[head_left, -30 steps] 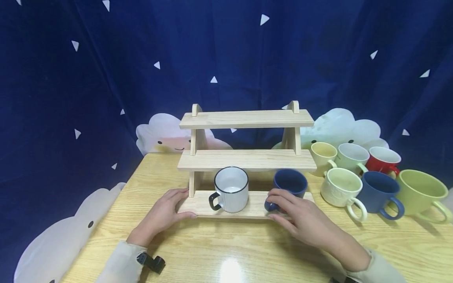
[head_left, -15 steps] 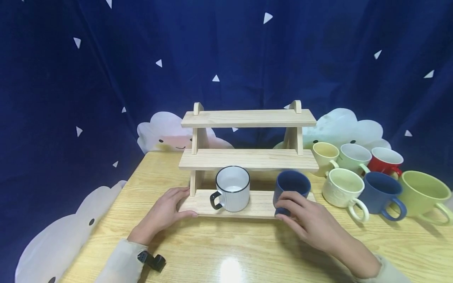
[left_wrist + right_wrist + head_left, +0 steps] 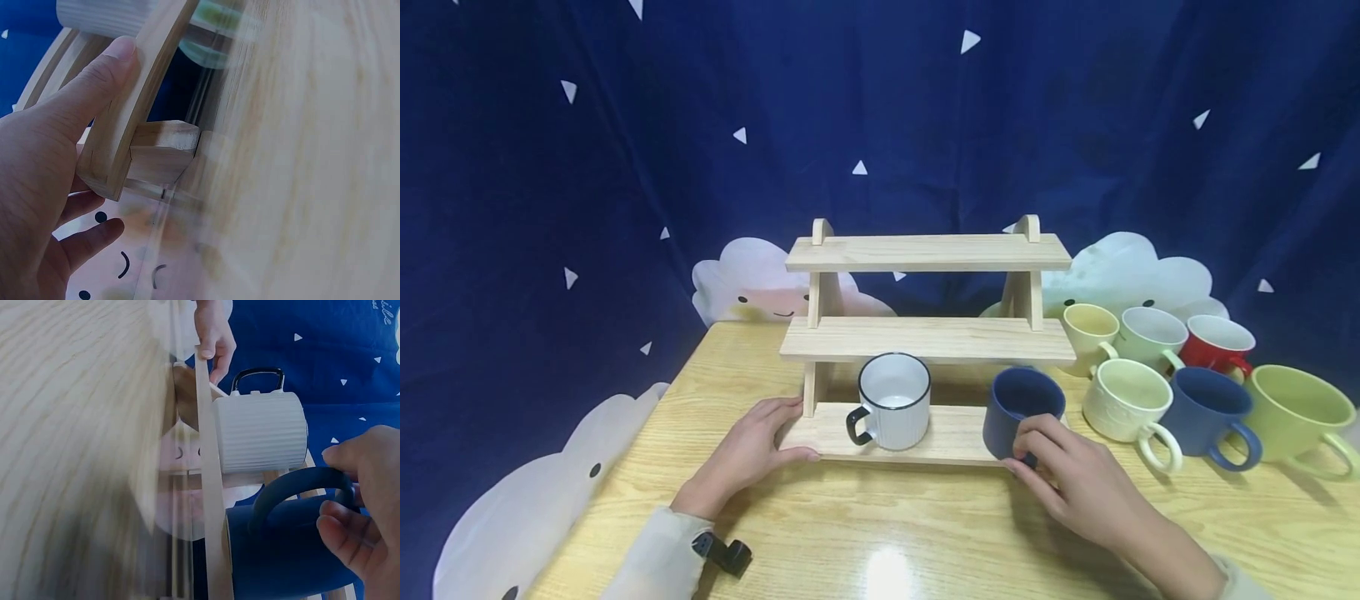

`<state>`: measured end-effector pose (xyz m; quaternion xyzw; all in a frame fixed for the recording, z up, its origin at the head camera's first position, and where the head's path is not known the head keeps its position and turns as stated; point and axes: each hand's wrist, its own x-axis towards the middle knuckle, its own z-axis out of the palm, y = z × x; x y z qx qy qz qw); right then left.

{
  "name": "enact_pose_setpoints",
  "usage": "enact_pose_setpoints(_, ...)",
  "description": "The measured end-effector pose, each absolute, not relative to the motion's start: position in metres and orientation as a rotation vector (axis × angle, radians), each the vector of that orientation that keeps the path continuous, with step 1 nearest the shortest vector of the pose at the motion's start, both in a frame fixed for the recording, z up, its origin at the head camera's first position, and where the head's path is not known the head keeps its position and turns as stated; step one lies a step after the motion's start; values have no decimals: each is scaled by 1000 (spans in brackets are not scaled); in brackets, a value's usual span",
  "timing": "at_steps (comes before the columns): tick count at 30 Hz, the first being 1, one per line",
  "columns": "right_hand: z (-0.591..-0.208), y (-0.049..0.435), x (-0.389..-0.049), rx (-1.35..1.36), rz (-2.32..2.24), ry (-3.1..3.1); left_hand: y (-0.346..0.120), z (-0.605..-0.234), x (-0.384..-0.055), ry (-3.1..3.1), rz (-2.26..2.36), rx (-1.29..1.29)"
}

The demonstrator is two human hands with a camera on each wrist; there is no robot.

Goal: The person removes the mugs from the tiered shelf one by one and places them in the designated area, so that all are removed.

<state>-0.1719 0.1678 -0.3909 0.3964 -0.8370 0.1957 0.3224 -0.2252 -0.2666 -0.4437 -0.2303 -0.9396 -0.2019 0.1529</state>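
A three-tier wooden shelf rack (image 3: pixel 925 337) stands on the table. My left hand (image 3: pixel 748 454) holds the left end of its lowest board, thumb along the front and fingers round the end, as the left wrist view shows. At the right end of that board sits a dark blue mug (image 3: pixel 1015 412), upright, its handle (image 3: pixel 300 481) facing the front. My right hand (image 3: pixel 1078 479) pinches this handle between thumb and fingers; in the head view the fingers hide most of it. Left of the blue mug stands a white ribbed mug (image 3: pixel 898 408) with a black rim and a black handle pointing front-left.
To the right of the rack, several mugs (image 3: pixel 1126 398) stand close together on the wooden table (image 3: pixel 850 533), in yellow, pale green, red, blue and olive green. A dark blue curtain (image 3: pixel 910 108) with white triangles and cloud figures hangs behind.
The blue mug has turned, its handle swinging from front-left to the front, and it has shifted a little right and forward. My right hand has followed the handle rightward; my left hand stays put.
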Motion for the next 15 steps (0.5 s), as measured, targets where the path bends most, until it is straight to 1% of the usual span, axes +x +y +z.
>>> enact_pose_setpoints(15,-401,189,-164,995,627,-2090,-266,-442,-225,-2695,-568,-669)
